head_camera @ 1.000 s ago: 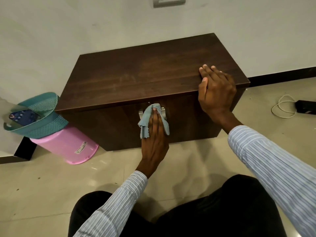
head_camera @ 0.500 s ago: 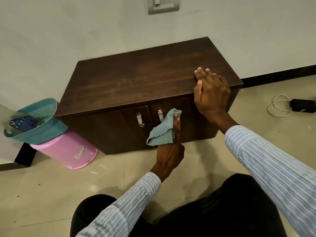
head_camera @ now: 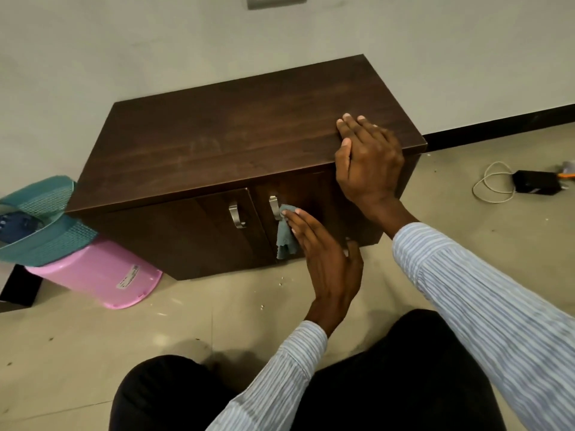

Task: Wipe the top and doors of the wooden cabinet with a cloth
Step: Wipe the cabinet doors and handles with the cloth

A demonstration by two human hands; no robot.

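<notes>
Bucket [head_camera: 93,275] and basket [head_camera: 46,237] beside cabinet [head_camera: 233,135], cable [head_camera: 490,185] well apart

The cabinet [head_camera: 233,135] is finished in faintly glossy wood, with brushed metal handles [head_camera: 236,216]. The cloth [head_camera: 284,241] is seen as matt fabric, the bucket [head_camera: 102,275] at eight o'clock as glossy plastic.

Left hand [head_camera: 323,256] carried cloth [head_camera: 284,236] rightward onto right door [head_camera: 314,194], now pressing beside right handle [head_camera: 274,206].

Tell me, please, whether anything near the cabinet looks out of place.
The pink bin lies on its side left of the cabinet, a teal basket tilted against it; crumbs dot the floor in front.
</notes>
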